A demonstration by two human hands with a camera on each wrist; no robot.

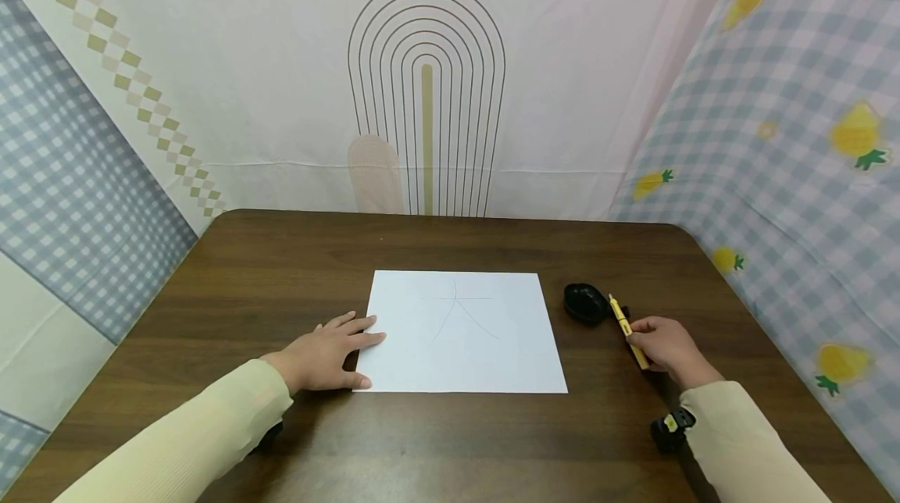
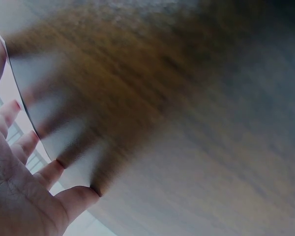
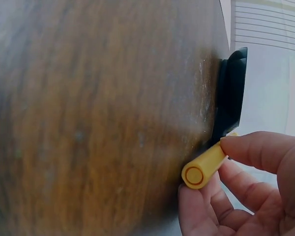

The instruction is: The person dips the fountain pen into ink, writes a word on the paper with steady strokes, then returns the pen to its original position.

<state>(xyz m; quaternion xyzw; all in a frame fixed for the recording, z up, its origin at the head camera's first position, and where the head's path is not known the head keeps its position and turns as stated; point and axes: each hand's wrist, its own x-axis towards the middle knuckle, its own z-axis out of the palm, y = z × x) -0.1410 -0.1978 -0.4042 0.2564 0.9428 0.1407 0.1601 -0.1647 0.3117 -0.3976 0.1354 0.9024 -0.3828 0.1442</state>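
A sheet of white paper (image 1: 464, 366) lies on the brown table, with thin lines drawn on it: one across, and a stroke from above that splits into two legs. My left hand (image 1: 326, 354) rests over the paper's left edge, fingers spread; the left wrist view shows its fingertips on the surface. To the right of the sheet, my right hand (image 1: 664, 343) pinches a yellow marker pen (image 3: 206, 166) between thumb and fingers, low over the table. The pen's narrow end points away from me, beside a rounded black object (image 1: 586, 305) whose kind I cannot tell.
The brown wooden table (image 1: 450, 448) has rounded far corners. A white cloth (image 1: 281, 58) with an arch pattern hangs behind it, and a checked cloth (image 1: 787, 198) with pineapples hangs at the right. A small dark piece (image 1: 625, 311) shows behind the pen.
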